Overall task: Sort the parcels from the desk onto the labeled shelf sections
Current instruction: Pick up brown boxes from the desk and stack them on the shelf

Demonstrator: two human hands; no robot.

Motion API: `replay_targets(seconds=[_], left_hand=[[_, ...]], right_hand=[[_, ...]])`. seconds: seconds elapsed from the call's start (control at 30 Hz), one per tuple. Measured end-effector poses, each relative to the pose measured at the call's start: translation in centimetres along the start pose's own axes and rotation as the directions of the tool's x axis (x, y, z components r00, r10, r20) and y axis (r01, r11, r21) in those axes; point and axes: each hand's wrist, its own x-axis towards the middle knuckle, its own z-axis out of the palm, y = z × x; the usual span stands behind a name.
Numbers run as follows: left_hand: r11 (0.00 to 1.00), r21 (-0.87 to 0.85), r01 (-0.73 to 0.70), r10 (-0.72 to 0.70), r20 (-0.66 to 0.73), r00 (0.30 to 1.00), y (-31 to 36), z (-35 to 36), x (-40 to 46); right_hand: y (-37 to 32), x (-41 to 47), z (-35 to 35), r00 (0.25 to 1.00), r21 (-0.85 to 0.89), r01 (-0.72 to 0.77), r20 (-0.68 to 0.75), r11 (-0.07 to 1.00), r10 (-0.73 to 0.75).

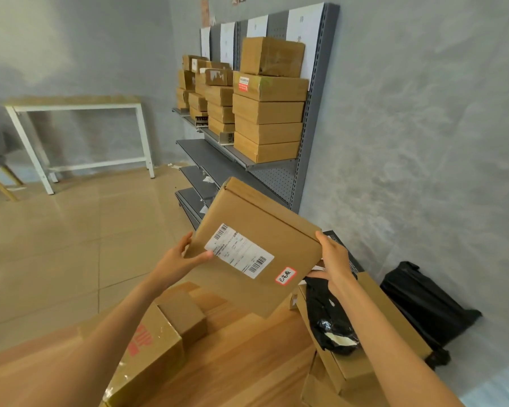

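Note:
I hold a flat brown cardboard parcel (265, 230) tilted up above the wooden desk (247, 359). It bears a white shipping label and a small red-edged sticker. My left hand (185, 257) grips its left edge, thumb on the label. My right hand (334, 259) grips its right edge. The grey metal shelf (303, 168) stands ahead against the wall, its upper level stacked with several brown boxes (266, 118) under white paper signs.
On the desk lie a taped brown box (150, 356) at the left and a black poly bag (326, 315) on flat cartons at the right. A black bag (423, 304) sits on the floor by the wall. A white-framed table (77, 107) stands far left.

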Motion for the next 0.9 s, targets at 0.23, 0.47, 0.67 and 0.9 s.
replay_targets(seconds=[0.23,0.47,0.67,0.9], left_hand=[[0.991,-0.088,-0.106,0.092,-0.143,0.985,-0.8,-0.3,0.7],[0.991,-0.007,-0.131,0.126,-0.215,0.968,-0.9,-1.1,0.9],[0.979,0.092,-0.182,0.193,-0.134,0.972,1.2,-1.8,1.4],[0.98,0.099,-0.172,0.18,-0.076,0.981,2.3,-1.6,2.4]], right_hand=[[0.4,-0.8,-0.4,0.992,0.03,-0.06,0.112,0.998,0.056],[0.2,-0.8,-1.0,0.982,-0.224,0.099,0.18,0.969,-0.059],[-0.2,-1.5,-1.5,0.903,-0.453,0.329,0.407,0.828,-0.135],[1.0,-2.4,-1.3,0.92,-0.476,0.39,0.234,0.788,-0.314]])
